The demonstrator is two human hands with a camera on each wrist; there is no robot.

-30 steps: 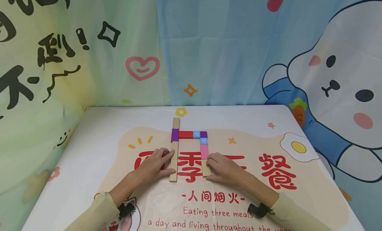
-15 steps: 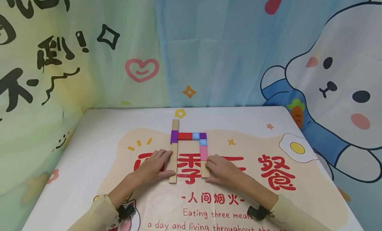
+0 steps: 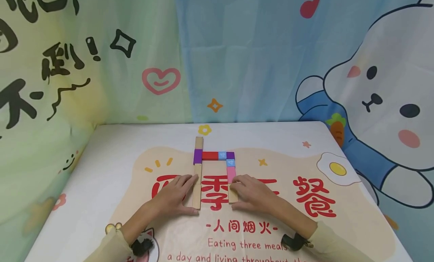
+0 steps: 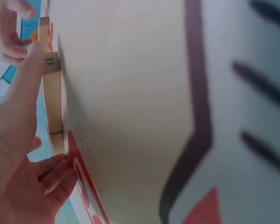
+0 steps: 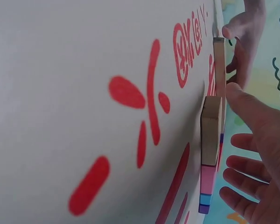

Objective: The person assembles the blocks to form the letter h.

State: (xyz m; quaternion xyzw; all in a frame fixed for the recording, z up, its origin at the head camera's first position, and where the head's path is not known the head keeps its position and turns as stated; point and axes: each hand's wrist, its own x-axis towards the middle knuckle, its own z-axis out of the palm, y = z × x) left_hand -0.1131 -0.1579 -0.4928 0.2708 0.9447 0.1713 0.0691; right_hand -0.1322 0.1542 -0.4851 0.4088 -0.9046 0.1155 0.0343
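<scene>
Flat blocks lie end to end on the table, shaped like an open frame with two legs. On the left leg are plain wooden blocks (image 3: 196, 200) and a purple block (image 3: 198, 156). My left hand (image 3: 171, 196) rests against that leg's outer side, its thumb near the front end, marked 48 in the left wrist view. A red block (image 3: 210, 156), a light blue block (image 3: 222, 156) and a small purple block (image 3: 230, 155) bridge across. Down the right leg run another light blue block, a pink block (image 3: 231, 174) and a wooden block (image 5: 210, 133). My right hand (image 3: 254, 194) touches this last one with extended fingers.
The table (image 3: 84, 201) has a printed cover with red characters and a fried egg picture (image 3: 339, 168). A patterned curtain (image 3: 254, 66) hangs behind its far edge. Each wrist carries a small black camera (image 3: 293, 241).
My left hand has shifted slightly: its thumb has slid toward the near end of the left leg. The right fingers have moved slightly onto the wooden block. The blocks keep their layout.
</scene>
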